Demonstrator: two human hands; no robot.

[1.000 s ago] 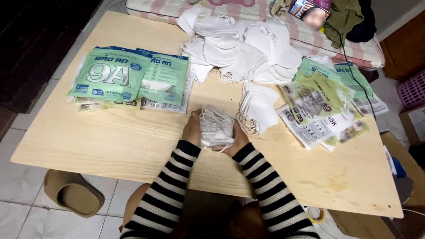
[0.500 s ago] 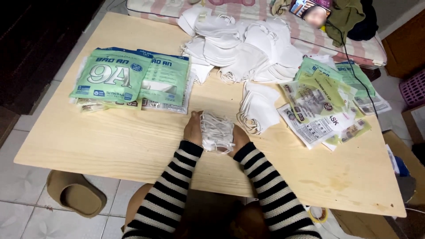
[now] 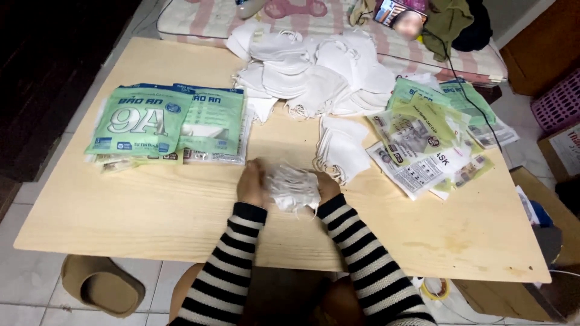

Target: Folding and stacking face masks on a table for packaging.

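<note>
On the pale wooden table (image 3: 151, 211), near the middle of its near edge, both hands press in on a small stack of white face masks (image 3: 293, 187). The stack's long axis runs roughly left to right, parallel to that near edge, one end tucked into each palm; which way the masks' fronts face cannot be told, since the bundle is crumpled and blurred. Thin ear loops stick out at its near right corner.

The left hand (image 3: 252, 183) stands on edge at the stack's left end, fingers curled together around that end. The right hand (image 3: 326, 185) cups the right end, its fingers hidden behind the masks, so their spread cannot be told. The stack sits between the two palms, touching both and resting on the tabletop. Black-and-white striped sleeves (image 3: 232, 265) cover both forearms.

Just beyond the right hand lies a smaller pile of folded white masks (image 3: 341, 148). Toward the far edge sprawls a big loose heap of white masks (image 3: 314, 75). Near the left far corner lie green printed packets (image 3: 166, 121), overlapping. Toward the right edge lies a fan of empty green and yellow wrappers (image 3: 423, 139). A brown slipper (image 3: 99, 287) sits on the tiled floor beside the near left corner.
</note>
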